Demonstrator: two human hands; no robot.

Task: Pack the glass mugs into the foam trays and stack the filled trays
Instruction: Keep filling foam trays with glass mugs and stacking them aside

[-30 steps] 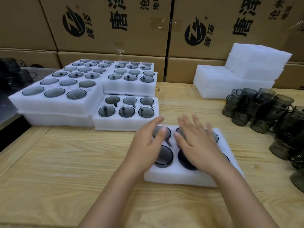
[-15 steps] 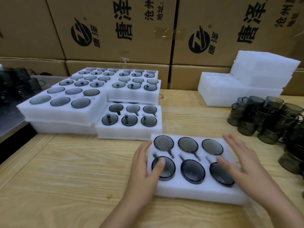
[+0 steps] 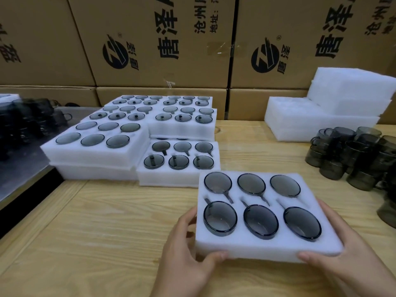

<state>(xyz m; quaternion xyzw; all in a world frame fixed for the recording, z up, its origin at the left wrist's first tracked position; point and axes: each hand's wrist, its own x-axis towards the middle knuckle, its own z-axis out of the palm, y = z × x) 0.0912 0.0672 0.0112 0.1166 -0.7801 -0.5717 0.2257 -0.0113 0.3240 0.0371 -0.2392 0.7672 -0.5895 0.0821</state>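
Note:
A white foam tray holding several smoky grey glass mugs sits in front of me, tilted up at its near edge. My left hand grips its left side and near corner. My right hand grips its right side and near corner. Just behind it lies another filled tray. Stacks of filled trays stand to the left and behind. Loose grey mugs cluster at the right.
Empty white foam trays are piled at the back right. Printed cardboard boxes form a wall behind the wooden table. A dark metal surface with more dark mugs borders the table's left edge.
Both hands went from lying on the mugs to the tray's two sides and took hold of it. The tray's near edge now looks raised off the table.

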